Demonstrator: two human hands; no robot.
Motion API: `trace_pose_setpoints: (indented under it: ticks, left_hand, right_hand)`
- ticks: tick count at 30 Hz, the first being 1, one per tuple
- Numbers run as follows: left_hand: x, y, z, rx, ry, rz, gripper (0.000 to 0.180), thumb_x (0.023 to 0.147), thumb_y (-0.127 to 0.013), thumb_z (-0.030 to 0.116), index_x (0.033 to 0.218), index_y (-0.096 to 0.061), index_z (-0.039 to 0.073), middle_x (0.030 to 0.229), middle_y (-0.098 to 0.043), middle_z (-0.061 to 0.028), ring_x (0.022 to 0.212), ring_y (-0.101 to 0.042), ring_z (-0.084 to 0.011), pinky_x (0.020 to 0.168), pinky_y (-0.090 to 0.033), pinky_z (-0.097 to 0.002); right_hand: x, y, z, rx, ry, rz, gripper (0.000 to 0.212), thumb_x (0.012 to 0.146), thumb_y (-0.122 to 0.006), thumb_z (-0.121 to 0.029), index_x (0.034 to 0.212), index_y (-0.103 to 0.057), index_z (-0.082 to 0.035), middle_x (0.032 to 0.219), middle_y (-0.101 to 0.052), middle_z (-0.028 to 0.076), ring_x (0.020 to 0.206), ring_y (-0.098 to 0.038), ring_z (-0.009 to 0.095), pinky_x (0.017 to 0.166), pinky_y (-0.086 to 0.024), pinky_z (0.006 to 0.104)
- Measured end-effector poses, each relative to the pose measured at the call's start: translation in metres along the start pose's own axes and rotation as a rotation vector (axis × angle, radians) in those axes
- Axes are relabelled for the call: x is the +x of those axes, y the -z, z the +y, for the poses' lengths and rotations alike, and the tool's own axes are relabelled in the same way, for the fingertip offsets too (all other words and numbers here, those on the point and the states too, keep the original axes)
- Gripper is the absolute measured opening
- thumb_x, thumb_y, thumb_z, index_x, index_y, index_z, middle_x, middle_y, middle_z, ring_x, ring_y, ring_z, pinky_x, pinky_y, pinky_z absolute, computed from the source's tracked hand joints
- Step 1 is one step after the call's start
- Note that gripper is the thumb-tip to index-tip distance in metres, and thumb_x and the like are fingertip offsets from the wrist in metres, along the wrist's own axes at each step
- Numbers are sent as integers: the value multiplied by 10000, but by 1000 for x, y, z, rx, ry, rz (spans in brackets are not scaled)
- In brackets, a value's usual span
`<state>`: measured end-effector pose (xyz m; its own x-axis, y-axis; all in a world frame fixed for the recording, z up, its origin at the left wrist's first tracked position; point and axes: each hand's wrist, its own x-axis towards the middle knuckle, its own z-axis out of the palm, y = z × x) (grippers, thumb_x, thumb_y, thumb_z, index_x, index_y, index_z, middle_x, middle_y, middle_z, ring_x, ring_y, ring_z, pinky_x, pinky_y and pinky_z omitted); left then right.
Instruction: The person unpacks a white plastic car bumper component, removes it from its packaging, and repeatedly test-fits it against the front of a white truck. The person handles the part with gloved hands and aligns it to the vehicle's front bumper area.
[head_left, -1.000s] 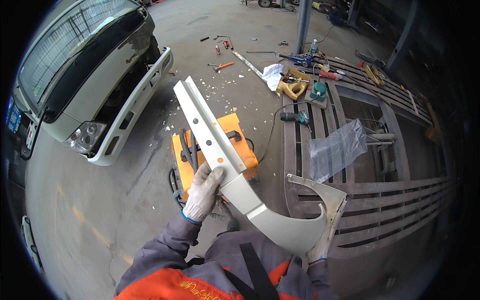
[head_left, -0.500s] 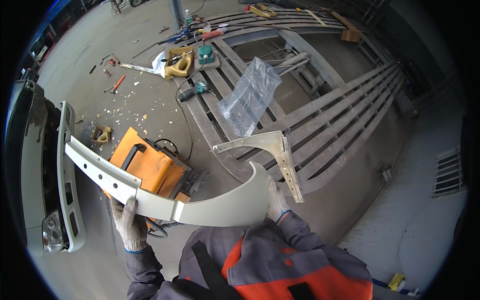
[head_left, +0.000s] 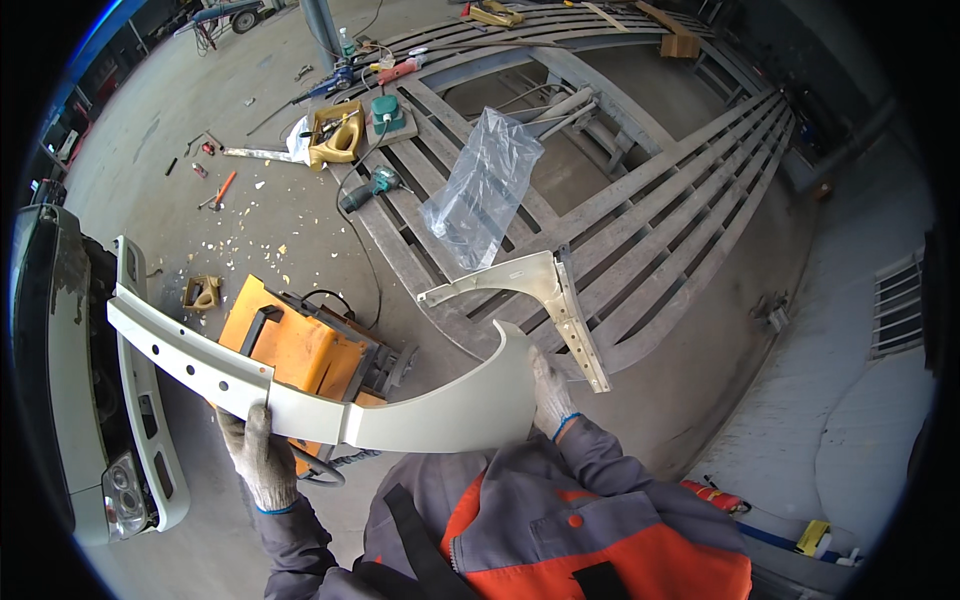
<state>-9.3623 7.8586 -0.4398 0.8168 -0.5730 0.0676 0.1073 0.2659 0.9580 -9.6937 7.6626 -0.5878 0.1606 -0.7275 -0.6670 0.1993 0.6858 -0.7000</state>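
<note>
A long white car fender panel (head_left: 430, 422) spans the space before my body, its narrow flange with a row of holes reaching out to the far left. My gloved left hand (head_left: 262, 458) is closed around its lower edge near the middle, thumb on top. At the wide curved end, my gloved right hand (head_left: 551, 393) grips the panel's right side; part of those fingers is hidden behind it. Just beyond, a second cream fender piece (head_left: 540, 283) with a drilled strip rests on the slatted metal frame (head_left: 640, 215), beside a clear plastic bag (head_left: 485, 190).
An orange machine (head_left: 290, 335) stands on the floor beneath the panel's left part. To the left is a white vehicle front (head_left: 85, 420). A teal cordless drill (head_left: 370, 188), a yellow tool box (head_left: 335, 132) and cables lie around the frame's left edge.
My view has turned slightly, so the surroundings sit differently in the picture. The fender panel stays in both hands, its left end a little lower and farther left in view.
</note>
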Motion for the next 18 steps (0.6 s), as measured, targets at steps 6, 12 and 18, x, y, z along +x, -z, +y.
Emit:
trace_pose_setpoints:
  ticks: [6,12,18]
  left_hand:
    - [-2,-3,-6,-50,59,18,522,961,-667,131,1413,-442,1,1260,-624,-119,1146,-628,-218,1032,-500,-374]
    - [-3,3,-7,-54,73,14,555,975,-653,148,1453,-409,9,1280,-617,-131,1165,-627,-232,1040,-505,-394]
    - [-6,5,-4,-170,101,35,563,990,-632,164,1486,-400,34,1324,-613,-146,1191,-637,-273,1024,-523,-424]
  right_hand:
    - [1,10,-5,-127,-65,-42,523,1039,-558,-460,1303,-616,-12,1137,-674,53,964,-645,163,805,-535,311]
    - [-6,1,-12,85,-148,-113,507,1095,-369,-236,1549,-340,-13,1501,-513,104,1295,-542,171,1064,-426,275]
    - [42,45,41,-344,115,-120,571,1061,-487,-430,1405,-498,26,1327,-609,109,1143,-616,190,912,-513,294]
